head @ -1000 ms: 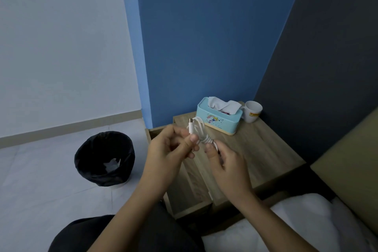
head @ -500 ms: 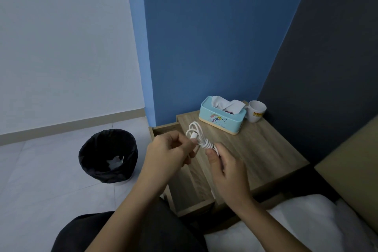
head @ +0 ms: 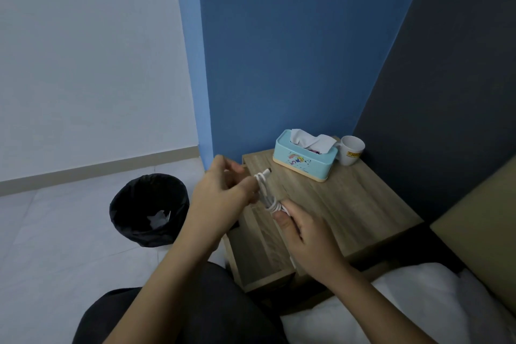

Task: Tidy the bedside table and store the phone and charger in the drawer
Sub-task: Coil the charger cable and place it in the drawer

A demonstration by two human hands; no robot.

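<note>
A white charger cable [head: 265, 190], wound into a small bundle, hangs between my two hands above the open drawer [head: 259, 246] of the wooden bedside table [head: 349, 204]. My left hand [head: 223, 193] pinches the bundle's upper end, where the plug tip sticks out. My right hand [head: 304, 234] grips the lower end, with a bit of cable trailing below the palm. The drawer is pulled out toward me; my hands hide part of its inside. No phone is visible.
A light blue tissue box [head: 304, 158] and a white cup [head: 350, 149] stand at the table's back by the blue wall. A black-lined bin [head: 149, 209] sits on the floor to the left. White bedding [head: 405, 301] lies at lower right.
My left hand has turned and spread its fingers, shifting left along the bundle. The cable's loops are pulled tighter and the plug tip now points up-right. The view has tilted down slightly.
</note>
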